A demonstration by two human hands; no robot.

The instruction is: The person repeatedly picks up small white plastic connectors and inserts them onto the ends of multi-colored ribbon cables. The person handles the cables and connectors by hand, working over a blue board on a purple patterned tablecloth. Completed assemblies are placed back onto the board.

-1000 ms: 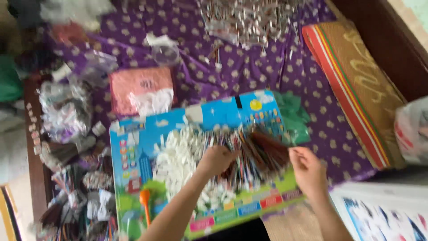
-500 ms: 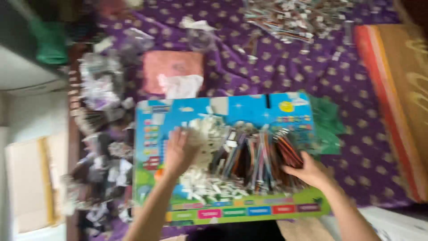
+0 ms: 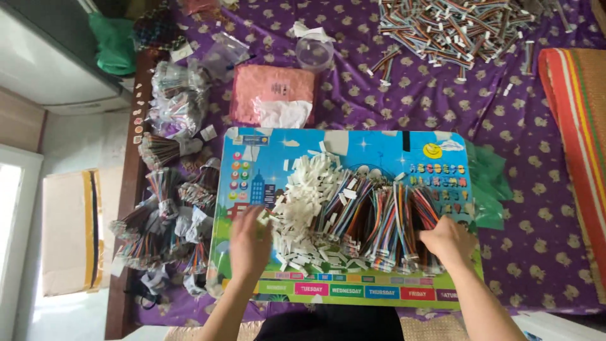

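A colourful picture board (image 3: 379, 148) lies in front of me on a purple patterned cloth. On it sits a heap of small white plastic connectors (image 3: 309, 202) and, to its right, a row of multicoloured ribbon cables (image 3: 385, 221). My left hand (image 3: 249, 243) rests flat at the left edge of the white heap, fingers touching the pieces. My right hand (image 3: 448, 240) lies on the right end of the cables, fingers curled over them. Whether either hand grips anything is hidden.
Bundled cables in clear bags (image 3: 170, 202) are piled along the left of the board. A pink packet (image 3: 273, 95) and a clear tub (image 3: 314, 52) lie behind it. More loose cables (image 3: 454, 28) sit at the far right. A striped mat (image 3: 577, 139) runs along the right.
My view has tilted and steadied over the board. My left hand slid from the middle of the heap to its left edge; my right hand stayed at the right end of the cables.
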